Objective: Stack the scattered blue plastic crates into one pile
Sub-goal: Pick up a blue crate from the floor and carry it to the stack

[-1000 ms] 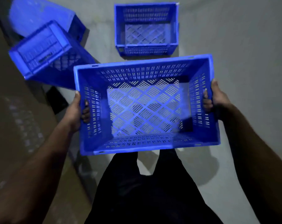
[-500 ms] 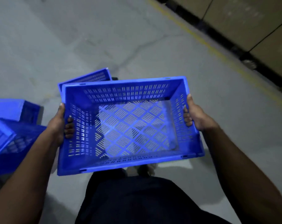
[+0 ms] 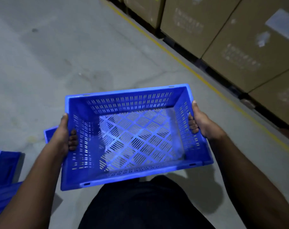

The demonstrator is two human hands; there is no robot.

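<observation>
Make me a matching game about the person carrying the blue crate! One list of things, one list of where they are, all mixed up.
Things:
1. carried crate
2. cardboard boxes
3. yellow line
4. other blue crates

Places:
A. painted on the floor beside the boxes
B. low at the left edge
C. held between the left hand and right hand
D. along the upper right

Pairs: 1-C, 2-D, 3-A, 4-B

The single head view looks steeply down, close over the held crate [image 3: 133,138], slightly blurred, towards the floor [image 3: 57,55].
</observation>
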